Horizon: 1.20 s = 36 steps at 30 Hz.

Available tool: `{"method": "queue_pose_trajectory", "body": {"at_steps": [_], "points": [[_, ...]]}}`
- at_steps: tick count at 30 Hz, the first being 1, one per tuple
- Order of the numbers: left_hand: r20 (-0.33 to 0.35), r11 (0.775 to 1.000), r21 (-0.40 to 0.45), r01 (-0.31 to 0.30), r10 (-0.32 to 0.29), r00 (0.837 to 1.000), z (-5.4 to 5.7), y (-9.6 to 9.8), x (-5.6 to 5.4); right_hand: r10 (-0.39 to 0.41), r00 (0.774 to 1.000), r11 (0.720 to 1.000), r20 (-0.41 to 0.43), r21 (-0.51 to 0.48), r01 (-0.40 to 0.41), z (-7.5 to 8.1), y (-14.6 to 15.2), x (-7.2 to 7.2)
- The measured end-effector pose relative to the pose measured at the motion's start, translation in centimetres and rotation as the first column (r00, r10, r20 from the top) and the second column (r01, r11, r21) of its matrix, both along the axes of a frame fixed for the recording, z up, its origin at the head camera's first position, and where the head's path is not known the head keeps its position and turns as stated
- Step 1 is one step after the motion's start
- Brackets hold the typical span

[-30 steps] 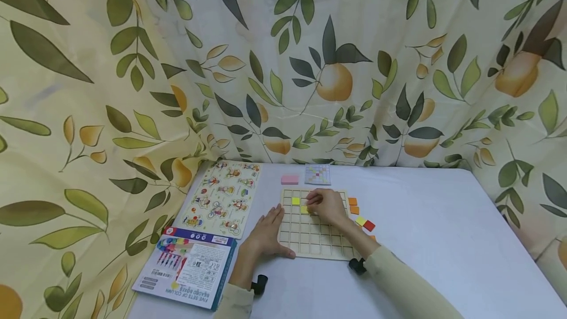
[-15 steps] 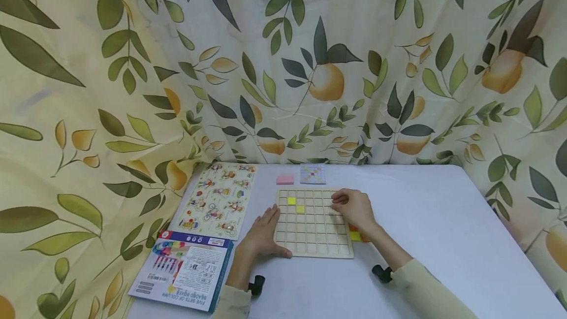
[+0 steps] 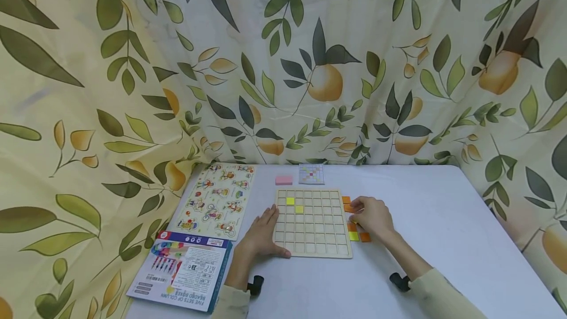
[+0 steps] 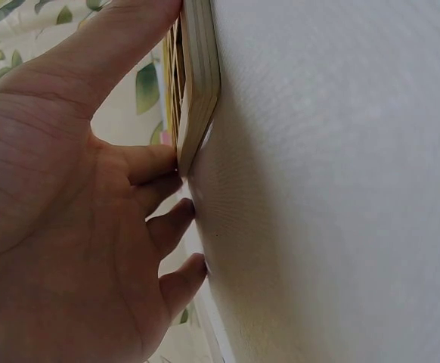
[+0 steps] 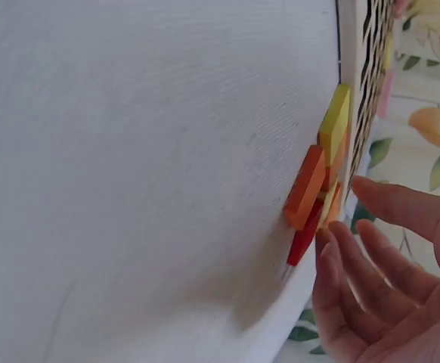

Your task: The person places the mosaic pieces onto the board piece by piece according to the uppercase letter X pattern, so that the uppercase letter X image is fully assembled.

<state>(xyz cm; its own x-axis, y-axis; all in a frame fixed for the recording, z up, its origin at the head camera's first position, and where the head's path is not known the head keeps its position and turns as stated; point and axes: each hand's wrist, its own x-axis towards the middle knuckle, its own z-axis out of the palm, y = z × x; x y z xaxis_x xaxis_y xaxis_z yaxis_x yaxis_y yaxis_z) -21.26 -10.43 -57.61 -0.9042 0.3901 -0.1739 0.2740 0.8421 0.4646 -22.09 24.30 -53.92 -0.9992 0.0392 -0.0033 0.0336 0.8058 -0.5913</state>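
A square wooden grid board (image 3: 312, 245) lies on the table, with a yellow tile (image 3: 290, 201) and a second yellow tile (image 3: 299, 209) in its upper left cells. My left hand (image 3: 261, 233) rests along the board's left side, fingers spread, thumb at the near corner. In the left wrist view its fingertips meet the board's edge (image 4: 201, 83). Just right of the board, my right hand (image 3: 374, 218) reaches into loose tiles, thumb and fingertips apart around them. The right wrist view shows a yellow tile (image 5: 336, 121), an orange tile (image 5: 305, 189) and a red tile (image 5: 302, 242) there.
Behind the board are a pink block (image 3: 284, 180) and a small patterned grid card (image 3: 312, 174). On the left lie a picture board with cartoon figures (image 3: 217, 201) and a flat printed box (image 3: 177, 272). A leaf-patterned curtain (image 3: 248, 127) hangs behind the table.
My right hand has moved right, off the grid board to the loose tiles, uncovering the second yellow tile. My left hand has stayed at the board's left side. The head view has shifted slightly.
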Motion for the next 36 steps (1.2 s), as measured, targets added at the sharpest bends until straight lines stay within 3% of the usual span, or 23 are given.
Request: {"method": "queue_pose_trajectory", "body": {"at_steps": [8,24,36], "points": [[0.015,1.000,-0.015,0.017,-0.017,1.000,0.9,0.1,0.3,0.012,1.000,0.999,0.024,0.046,-0.013,-0.4,0.8,0.4],[0.000,1.000,-0.011,0.020,-0.020,1.000,1.8,0.4,0.8,0.025,1.000,0.996,-0.006,-0.082,-0.026,0.2,1.0,-0.1],[0.004,1.000,-0.009,0.018,-0.018,1.000,1.9,0.1,0.8,0.062,0.998,0.994,0.001,-0.094,-0.061,0.0,1.3,-0.4]]}}
